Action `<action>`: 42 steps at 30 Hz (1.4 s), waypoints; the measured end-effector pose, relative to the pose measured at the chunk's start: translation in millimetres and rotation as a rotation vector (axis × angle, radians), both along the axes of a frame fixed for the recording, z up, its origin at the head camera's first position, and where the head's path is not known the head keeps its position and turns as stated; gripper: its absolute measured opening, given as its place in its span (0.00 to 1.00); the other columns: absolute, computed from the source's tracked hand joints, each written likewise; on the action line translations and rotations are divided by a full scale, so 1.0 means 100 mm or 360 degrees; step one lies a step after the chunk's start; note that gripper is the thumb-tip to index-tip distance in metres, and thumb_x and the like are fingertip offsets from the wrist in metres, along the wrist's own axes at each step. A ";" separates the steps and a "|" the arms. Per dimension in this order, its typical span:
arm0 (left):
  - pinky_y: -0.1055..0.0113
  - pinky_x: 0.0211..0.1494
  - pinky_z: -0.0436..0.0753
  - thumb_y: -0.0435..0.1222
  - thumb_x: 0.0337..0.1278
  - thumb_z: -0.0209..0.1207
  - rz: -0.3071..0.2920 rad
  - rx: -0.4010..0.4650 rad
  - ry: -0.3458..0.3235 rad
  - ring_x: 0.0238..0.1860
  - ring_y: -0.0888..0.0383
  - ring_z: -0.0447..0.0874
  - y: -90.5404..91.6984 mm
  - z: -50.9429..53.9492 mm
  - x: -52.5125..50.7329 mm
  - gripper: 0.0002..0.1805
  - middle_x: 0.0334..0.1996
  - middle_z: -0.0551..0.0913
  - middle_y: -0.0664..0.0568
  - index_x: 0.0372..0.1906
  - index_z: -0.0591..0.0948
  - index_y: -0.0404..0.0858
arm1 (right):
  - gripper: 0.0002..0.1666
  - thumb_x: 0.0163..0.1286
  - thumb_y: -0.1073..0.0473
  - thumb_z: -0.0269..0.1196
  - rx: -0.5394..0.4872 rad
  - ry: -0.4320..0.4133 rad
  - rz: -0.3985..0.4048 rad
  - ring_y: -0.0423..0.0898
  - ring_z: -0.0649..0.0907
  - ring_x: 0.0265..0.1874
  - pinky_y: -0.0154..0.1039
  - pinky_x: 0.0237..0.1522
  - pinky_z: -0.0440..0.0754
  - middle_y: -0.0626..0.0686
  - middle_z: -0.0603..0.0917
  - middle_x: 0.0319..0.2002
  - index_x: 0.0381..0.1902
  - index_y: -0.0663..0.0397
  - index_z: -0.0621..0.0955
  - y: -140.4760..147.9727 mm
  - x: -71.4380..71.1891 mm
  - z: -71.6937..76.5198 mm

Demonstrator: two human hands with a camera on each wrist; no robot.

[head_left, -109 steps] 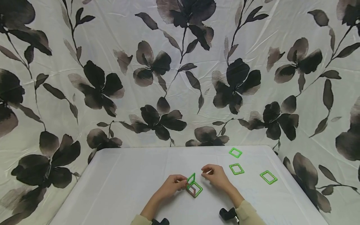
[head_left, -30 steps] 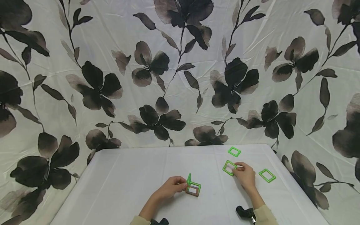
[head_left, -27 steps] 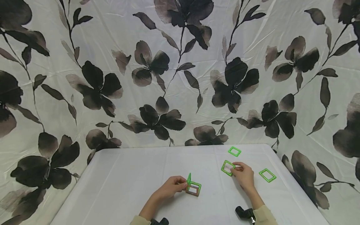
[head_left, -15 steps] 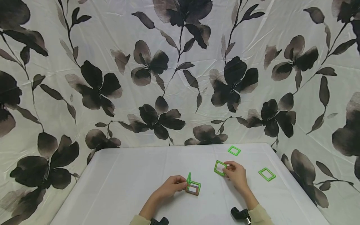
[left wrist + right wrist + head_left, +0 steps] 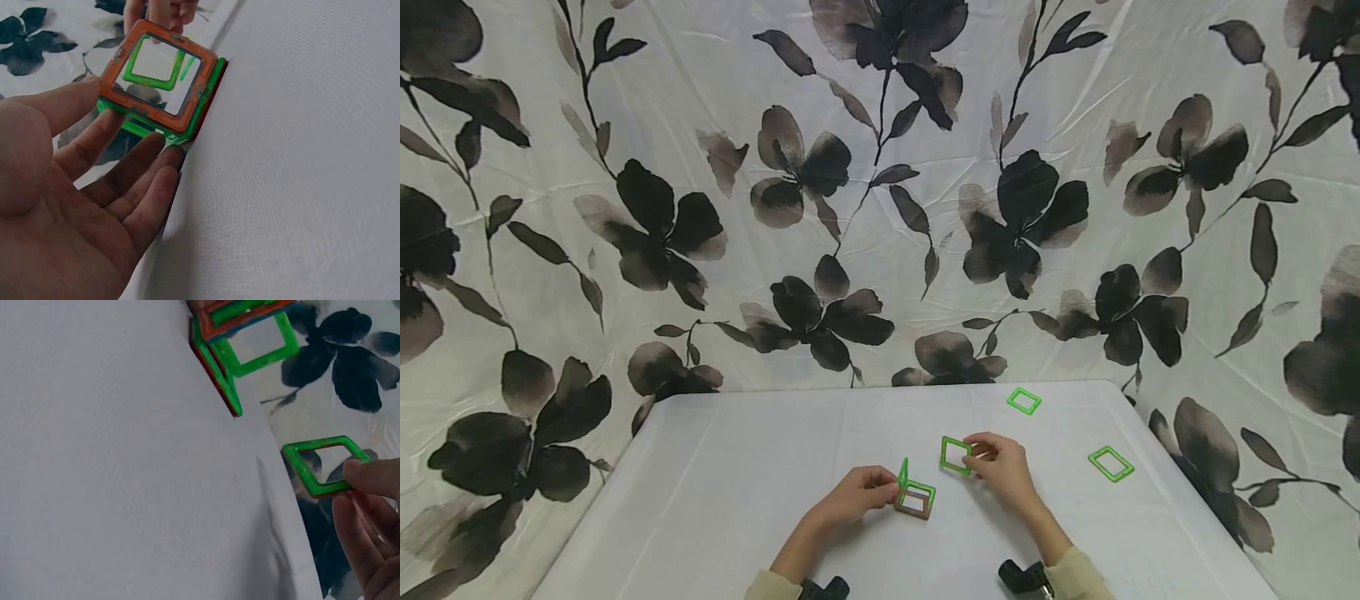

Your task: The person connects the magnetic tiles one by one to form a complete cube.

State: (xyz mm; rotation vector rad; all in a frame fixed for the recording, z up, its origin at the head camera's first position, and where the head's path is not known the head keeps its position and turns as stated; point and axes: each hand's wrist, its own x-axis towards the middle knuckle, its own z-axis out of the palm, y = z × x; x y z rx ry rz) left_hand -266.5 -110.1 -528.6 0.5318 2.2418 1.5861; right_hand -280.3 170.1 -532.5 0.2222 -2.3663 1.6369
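Note:
My left hand [image 5: 855, 496] grips a small group of joined square magnetic tiles at their left side. In the left wrist view an orange tile [image 5: 159, 119] faces the camera, the thumb at its edge and the fingers behind and below. The head view shows one green tile [image 5: 903, 472] of the group standing upright and another green one [image 5: 932, 497] behind the orange. My right hand [image 5: 1000, 468] pinches a single green square magnetic tile [image 5: 300, 470] by its edge, thumb on one face. That tile is held up, just right of the group and apart from it.
Two loose green square tiles lie on the white table [image 5: 737, 450]: one near the back edge [image 5: 1014, 396], one farther right [image 5: 1102, 471]. A floral cloth [image 5: 880, 250] hangs behind the table. Black wrist cameras [image 5: 1022, 575] sit at both cuffs.
My right hand has picked up a green tile from the right and carried it left toward the group. The left hand has turned the joined tiles slightly, then kept them nearly still.

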 end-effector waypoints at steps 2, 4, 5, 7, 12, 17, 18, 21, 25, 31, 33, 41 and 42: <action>0.57 0.46 0.83 0.38 0.68 0.57 0.0012 0.0023 -0.0035 0.41 0.52 0.82 0.00 0.00 0.00 0.14 0.38 0.82 0.48 0.47 0.81 0.30 | 0.16 0.51 0.74 0.72 0.0003 0.0015 0.0032 0.45 0.82 0.22 0.37 0.21 0.82 0.51 0.83 0.27 0.38 0.58 0.86 -0.04 0.00 0.01; 0.57 0.45 0.83 0.38 0.68 0.57 0.0026 0.0046 -0.0073 0.41 0.51 0.83 0.01 0.00 0.00 0.14 0.38 0.82 0.48 0.47 0.80 0.30 | 0.16 0.51 0.74 0.73 0.0004 0.0010 0.0061 0.45 0.83 0.22 0.37 0.21 0.82 0.50 0.83 0.27 0.38 0.57 0.86 -0.08 0.01 0.02; 0.57 0.44 0.84 0.38 0.68 0.57 0.0029 0.0054 -0.0088 0.41 0.51 0.83 0.01 -0.02 0.00 0.14 0.38 0.82 0.48 0.47 0.80 0.30 | 0.16 0.51 0.74 0.73 0.0012 0.0008 0.0075 0.45 0.83 0.22 0.36 0.21 0.82 0.50 0.83 0.27 0.38 0.57 0.86 -0.10 0.02 0.02; 0.58 0.44 0.84 0.38 0.68 0.57 0.0033 0.0059 -0.0113 0.41 0.51 0.84 0.00 -0.04 -0.01 0.13 0.38 0.82 0.47 0.47 0.80 0.30 | 0.15 0.52 0.73 0.73 0.0030 0.0008 0.0104 0.44 0.83 0.22 0.36 0.21 0.82 0.50 0.83 0.27 0.38 0.57 0.86 -0.13 0.03 0.01; 0.59 0.46 0.83 0.38 0.70 0.56 0.0004 0.0070 -0.0136 0.42 0.52 0.83 0.00 -0.06 -0.04 0.13 0.38 0.83 0.47 0.47 0.80 0.31 | 0.14 0.53 0.72 0.72 0.0054 0.0050 0.0163 0.43 0.82 0.22 0.36 0.21 0.82 0.50 0.83 0.27 0.38 0.57 0.86 -0.19 0.06 -0.01; 0.59 0.47 0.82 0.39 0.70 0.55 -0.0022 0.0072 -0.0146 0.43 0.52 0.82 -0.02 -0.09 -0.01 0.14 0.39 0.83 0.48 0.48 0.79 0.31 | 0.14 0.54 0.71 0.72 0.0088 0.0080 0.0232 0.42 0.82 0.23 0.35 0.22 0.82 0.49 0.84 0.28 0.39 0.57 0.85 -0.26 0.11 -0.07; 0.59 0.48 0.82 0.39 0.70 0.55 -0.0022 0.0069 -0.0145 0.44 0.53 0.82 -0.03 -0.09 0.00 0.14 0.39 0.83 0.48 0.48 0.79 0.31 | 0.14 0.54 0.71 0.72 0.0105 0.0078 0.0246 0.41 0.82 0.23 0.35 0.22 0.82 0.48 0.84 0.28 0.39 0.57 0.85 -0.28 0.12 -0.08; 0.58 0.49 0.82 0.40 0.70 0.55 -0.0025 0.0071 -0.0128 0.45 0.52 0.82 -0.04 -0.07 0.03 0.16 0.40 0.83 0.47 0.50 0.79 0.30 | 0.14 0.54 0.70 0.72 0.0151 0.0076 0.0273 0.41 0.82 0.24 0.35 0.22 0.82 0.47 0.84 0.28 0.40 0.56 0.85 -0.32 0.13 -0.10; 0.57 0.50 0.81 0.41 0.71 0.54 -0.0031 0.0077 -0.0088 0.46 0.52 0.82 -0.03 -0.06 0.05 0.17 0.42 0.84 0.46 0.51 0.78 0.31 | 0.14 0.54 0.70 0.72 0.0164 0.0093 0.0247 0.40 0.82 0.24 0.35 0.22 0.81 0.46 0.83 0.28 0.39 0.53 0.86 -0.36 0.14 -0.08; 0.57 0.50 0.81 0.40 0.71 0.54 -0.0032 0.0065 -0.0084 0.45 0.53 0.82 -0.03 -0.06 0.04 0.16 0.41 0.84 0.46 0.50 0.79 0.31 | 0.13 0.54 0.70 0.72 0.0170 0.0090 0.0264 0.40 0.82 0.23 0.35 0.21 0.81 0.46 0.84 0.27 0.37 0.54 0.85 -0.36 0.13 -0.08; 0.57 0.50 0.81 0.40 0.71 0.54 -0.0033 0.0070 -0.0086 0.45 0.53 0.82 -0.03 -0.07 0.04 0.16 0.41 0.84 0.46 0.50 0.79 0.31 | 0.13 0.54 0.70 0.73 0.0176 0.0088 0.0262 0.40 0.82 0.23 0.35 0.21 0.81 0.46 0.84 0.27 0.37 0.54 0.85 -0.37 0.13 -0.09; 0.56 0.50 0.81 0.40 0.71 0.54 -0.0029 0.0081 -0.0080 0.45 0.52 0.82 -0.03 -0.07 0.04 0.17 0.42 0.84 0.45 0.51 0.78 0.29 | 0.13 0.54 0.70 0.73 0.0180 0.0101 0.0273 0.40 0.82 0.22 0.35 0.20 0.80 0.46 0.84 0.26 0.37 0.55 0.86 -0.37 0.12 -0.11; 0.56 0.50 0.81 0.40 0.71 0.53 -0.0026 0.0083 -0.0076 0.46 0.51 0.82 -0.02 -0.06 0.05 0.17 0.42 0.84 0.45 0.51 0.78 0.29 | 0.13 0.54 0.70 0.73 0.0184 0.0100 0.0273 0.40 0.82 0.23 0.35 0.21 0.80 0.46 0.84 0.27 0.37 0.55 0.86 -0.37 0.13 -0.11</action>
